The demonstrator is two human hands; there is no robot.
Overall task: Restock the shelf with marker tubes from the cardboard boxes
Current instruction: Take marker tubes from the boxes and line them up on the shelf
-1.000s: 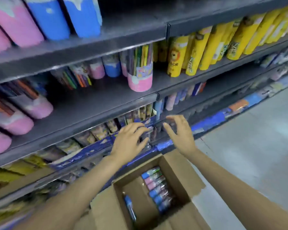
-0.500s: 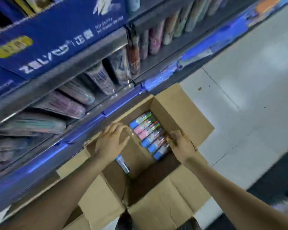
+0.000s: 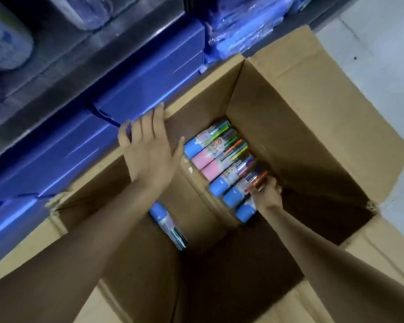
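The right hand [image 3: 265,194] reaches deep into the open cardboard box [image 3: 313,117], fingers curled around a marker tube [image 3: 245,190] in the row lying on the bottom (blue and pink caps). The left hand [image 3: 149,152] rests flat, fingers straight, on the box's far wall beside the shelf [image 3: 79,73]

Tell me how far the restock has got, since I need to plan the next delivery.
Done: the brown cardboard box stands open, its bottom partly bare. In hand: the right hand grips a tube in the row of pink and blue marker tubes; the left hand rests open on the box edge. Left: about six tubes in that row and a lone blue tube. The shelf's fill cannot be judged.
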